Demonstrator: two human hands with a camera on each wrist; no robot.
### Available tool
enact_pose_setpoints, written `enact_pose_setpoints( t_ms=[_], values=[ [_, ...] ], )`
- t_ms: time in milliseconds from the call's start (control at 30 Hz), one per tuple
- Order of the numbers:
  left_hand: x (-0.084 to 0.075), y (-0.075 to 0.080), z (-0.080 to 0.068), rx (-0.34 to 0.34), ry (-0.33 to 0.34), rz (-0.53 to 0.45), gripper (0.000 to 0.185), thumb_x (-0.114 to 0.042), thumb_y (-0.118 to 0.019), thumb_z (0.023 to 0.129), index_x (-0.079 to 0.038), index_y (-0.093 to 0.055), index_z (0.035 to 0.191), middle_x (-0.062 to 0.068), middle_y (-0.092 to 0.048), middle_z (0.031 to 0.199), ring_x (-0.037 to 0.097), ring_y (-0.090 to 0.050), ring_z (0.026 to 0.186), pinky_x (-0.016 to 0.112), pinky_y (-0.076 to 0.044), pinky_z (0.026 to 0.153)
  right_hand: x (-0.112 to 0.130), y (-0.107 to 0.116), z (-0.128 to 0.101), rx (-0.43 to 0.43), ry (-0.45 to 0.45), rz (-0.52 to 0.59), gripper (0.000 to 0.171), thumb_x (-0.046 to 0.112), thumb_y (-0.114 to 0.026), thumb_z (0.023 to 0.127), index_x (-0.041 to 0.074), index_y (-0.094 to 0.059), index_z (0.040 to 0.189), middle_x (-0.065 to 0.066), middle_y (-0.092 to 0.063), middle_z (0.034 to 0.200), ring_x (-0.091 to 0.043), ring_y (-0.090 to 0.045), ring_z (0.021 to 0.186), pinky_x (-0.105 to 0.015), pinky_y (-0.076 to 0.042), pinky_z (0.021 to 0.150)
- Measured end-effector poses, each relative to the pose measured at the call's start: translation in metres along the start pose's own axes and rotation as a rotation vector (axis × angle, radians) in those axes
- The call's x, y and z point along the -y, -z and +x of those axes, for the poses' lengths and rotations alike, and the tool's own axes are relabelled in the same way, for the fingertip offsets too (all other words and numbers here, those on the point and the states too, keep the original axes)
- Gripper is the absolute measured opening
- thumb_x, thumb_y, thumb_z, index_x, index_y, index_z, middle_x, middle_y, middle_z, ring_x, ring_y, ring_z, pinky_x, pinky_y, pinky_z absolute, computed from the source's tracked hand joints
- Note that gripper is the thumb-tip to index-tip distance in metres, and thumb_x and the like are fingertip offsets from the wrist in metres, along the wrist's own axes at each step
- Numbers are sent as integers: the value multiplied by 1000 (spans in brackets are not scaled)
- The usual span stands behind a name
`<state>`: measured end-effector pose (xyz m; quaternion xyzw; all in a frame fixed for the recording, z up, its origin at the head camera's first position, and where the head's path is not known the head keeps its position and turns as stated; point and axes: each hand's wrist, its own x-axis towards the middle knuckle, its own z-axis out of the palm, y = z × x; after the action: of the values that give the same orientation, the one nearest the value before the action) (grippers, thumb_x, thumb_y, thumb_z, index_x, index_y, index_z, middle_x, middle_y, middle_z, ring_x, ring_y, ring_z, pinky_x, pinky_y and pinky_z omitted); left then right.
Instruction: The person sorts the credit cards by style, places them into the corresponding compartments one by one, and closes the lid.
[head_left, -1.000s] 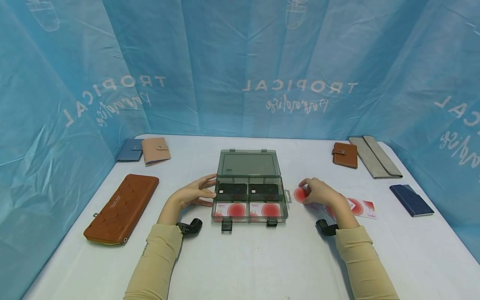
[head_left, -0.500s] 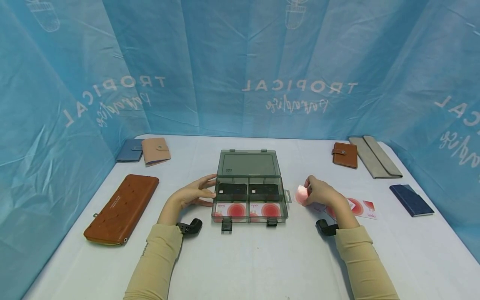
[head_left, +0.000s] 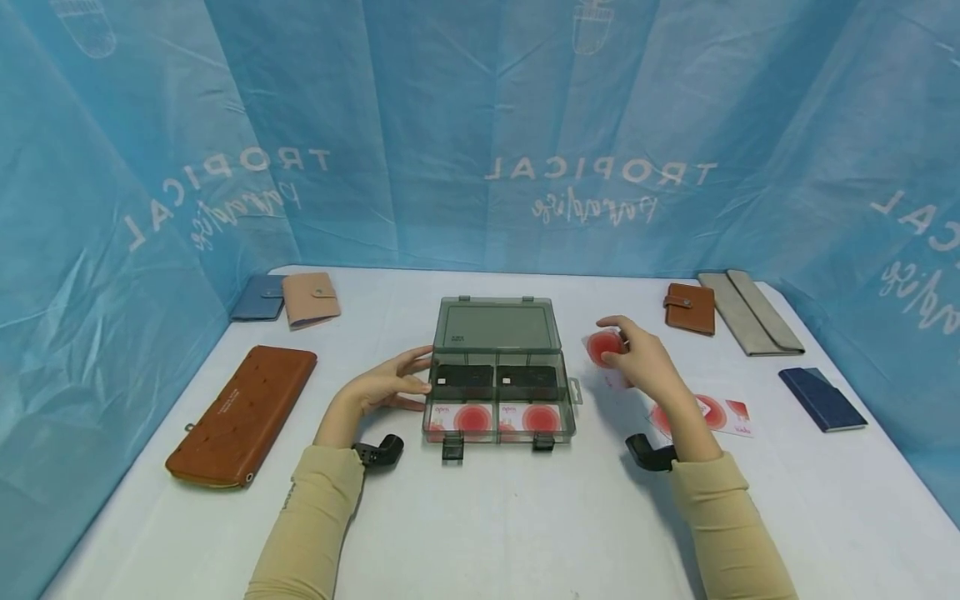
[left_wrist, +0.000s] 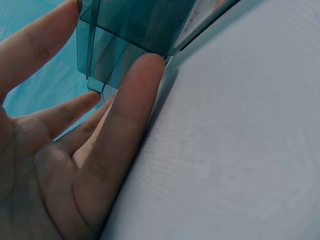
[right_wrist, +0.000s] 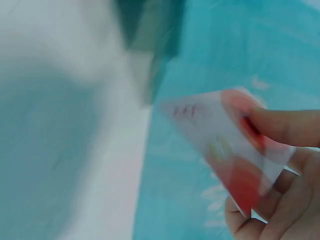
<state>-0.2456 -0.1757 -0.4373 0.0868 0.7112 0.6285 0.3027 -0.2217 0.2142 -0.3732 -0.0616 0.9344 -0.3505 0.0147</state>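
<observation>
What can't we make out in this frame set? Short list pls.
- Print on the card in the right hand: right wrist view is motion-blurred; head view too small.
- What lies under the black cards in the box: hidden by them.
- Most of the box in the left wrist view: cut off by the top edge and the left hand.
- Lettering on the brown wallet: too small.

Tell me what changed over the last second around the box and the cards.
The right hand lifted the red-and-white card it pinches off the table, carrying it up and away from the person, beside the open box. The left hand stayed against the box's left side. The cards in the box, the card left on the table and the wallets did not move.
</observation>
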Motion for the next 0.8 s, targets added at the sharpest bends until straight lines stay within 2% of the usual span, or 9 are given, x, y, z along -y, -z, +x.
enact_pose_setpoints(
  t_ms=[133,200,300,367,467,533,633,700,800],
  values=[
    [0,2,1,-1,-2,6,83,-8,-63,85,-17,-12,150,16,-7,154,41,-43,122,47,-48,90,27,-1,-4,-41,36,130,45,8,-59,88,13,-47,131,-20,-52,121,-33,-52,100,-49,-49,86],
    [0,2,1,1,-2,7,83,-8,-63,85,-17,-12,150,16,-7,154,40,-44,121,47,-48,90,40,-4,-5,-35,55,196,43,10,-59,88,14,-49,130,-18,-53,118,-31,-54,98,-45,-50,84],
    [1,1,2,1,-4,4,83,-8,-63,85,-17,-12,150,16,-8,154,38,-47,119,47,-49,90,57,-11,-7,-2,92,262,44,11,-58,88,17,-50,130,-16,-53,113,-29,-54,92,-36,-48,72],
    [0,0,1,-1,-3,3,83,-8,-63,85,-17,-12,150,16,-8,154,38,-48,118,47,-49,90,66,-19,-8,35,114,281,46,9,-56,87,20,-49,131,-14,-52,117,-28,-54,95,-33,-47,69],
    [1,0,1,-4,2,-2,83,-8,-63,84,-17,-13,150,16,-9,154,40,-46,120,48,-48,90,78,-34,-10,91,142,290,45,6,-55,85,19,-51,129,-13,-52,119,-27,-54,93,-31,-46,65],
    [0,0,1,-1,2,-3,83,-8,-63,84,-17,-12,150,16,-8,154,41,-43,122,48,-48,90,84,-45,-11,105,164,272,38,6,-56,86,17,-55,122,-12,-57,116,-23,-56,91,-30,-48,66],
    [1,1,1,-1,7,-7,84,-8,-63,84,-17,-13,150,16,-8,154,42,-41,123,48,-48,91,90,-61,-14,120,170,229,23,9,-57,88,15,-59,110,-8,-64,93,-18,-55,75,-28,-46,60],
    [1,1,0,1,4,-4,84,-8,-64,84,-16,-12,150,16,-8,154,42,-41,124,48,-48,91,91,-71,-15,135,178,189,17,9,-59,89,15,-59,105,-5,-62,78,-15,-51,65,-27,-43,56],
    [1,1,0,-3,9,-6,85,-9,-65,83,-17,-12,150,16,-9,153,41,-41,124,47,-48,90,91,-82,-16,181,183,141,15,10,-61,88,16,-59,101,-1,-59,71,-13,-48,61,-25,-41,54]
  ],
)
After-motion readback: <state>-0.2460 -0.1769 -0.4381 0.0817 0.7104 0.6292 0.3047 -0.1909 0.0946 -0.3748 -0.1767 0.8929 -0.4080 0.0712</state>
